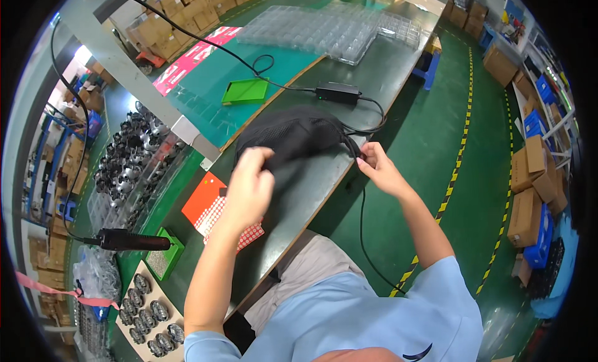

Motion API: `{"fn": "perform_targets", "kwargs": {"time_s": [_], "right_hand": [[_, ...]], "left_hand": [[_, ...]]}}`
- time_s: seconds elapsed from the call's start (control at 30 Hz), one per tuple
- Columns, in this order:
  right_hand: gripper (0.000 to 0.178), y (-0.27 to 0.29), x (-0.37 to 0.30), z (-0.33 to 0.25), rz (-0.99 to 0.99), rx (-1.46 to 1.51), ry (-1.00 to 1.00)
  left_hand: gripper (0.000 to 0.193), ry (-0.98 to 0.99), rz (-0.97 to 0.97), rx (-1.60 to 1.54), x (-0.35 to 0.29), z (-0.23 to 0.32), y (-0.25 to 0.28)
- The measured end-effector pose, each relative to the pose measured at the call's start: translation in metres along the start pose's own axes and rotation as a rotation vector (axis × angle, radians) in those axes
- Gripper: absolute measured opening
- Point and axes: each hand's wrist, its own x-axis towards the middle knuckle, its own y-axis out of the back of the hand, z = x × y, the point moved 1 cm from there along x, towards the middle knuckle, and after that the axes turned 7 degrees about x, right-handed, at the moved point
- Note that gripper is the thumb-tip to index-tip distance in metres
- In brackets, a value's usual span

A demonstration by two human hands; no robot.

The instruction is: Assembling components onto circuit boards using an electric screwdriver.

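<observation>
Grey bench (374, 75) runs through a workshop floor — a black pouch (293, 134) lies on it, just nearer the person than a black power brick (338, 92). Left hand (249, 184) pinches the pouch's near edge; right hand (377, 166) grips its right end by a cable (362, 219). An orange sheet (208, 206) lies left of the pouch.

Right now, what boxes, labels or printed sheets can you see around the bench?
Red sheet: on the bench by the left hand, rectangular, white-dotted.
Pink printed strip: far left of bench, long.
Cardboard boxes: stacked beyond the bench, brown.
Brown cartons: right, on the floor.
</observation>
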Motion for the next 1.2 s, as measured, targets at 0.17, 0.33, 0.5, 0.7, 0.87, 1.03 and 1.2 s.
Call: {"fn": "perform_targets", "kwargs": {"time_s": [0.17, 0.33, 0.5, 0.7, 0.87, 1.03, 1.2], "right_hand": [[0.022, -0.002, -0.001, 0.011, -0.026, 0.318, -0.177], [0.022, 0.023, -0.005, -0.045, 0.083, 0.335, -0.324], [0.030, 0.041, -0.007, -0.070, 0.137, 0.322, -0.421], [0.044, 0.055, -0.021, -0.073, 0.022, 0.151, -0.346], [0.047, 0.047, -0.048, -0.039, -0.003, 0.119, -0.392], [0.047, 0.011, -0.061, -0.015, -0.027, 0.055, -0.294], [0.048, 0.011, -0.056, 0.001, -0.052, 0.143, -0.348]], "left_hand": [[0.007, 0.118, 0.144, -0.571, 0.035, -0.009, 0.040], [0.036, 0.193, 0.292, -0.337, 0.052, -0.002, 0.047], [0.037, 0.193, 0.502, -0.849, 0.081, 0.008, 0.059], [0.051, -0.130, 0.321, -1.152, 0.104, 0.068, 0.110], [0.046, -0.246, 0.259, -1.148, 0.133, 0.113, 0.126], [0.045, -0.279, 0.234, -1.111, 0.140, 0.138, 0.125], [0.041, -0.282, 0.230, -1.139, 0.135, 0.143, 0.140]]}}
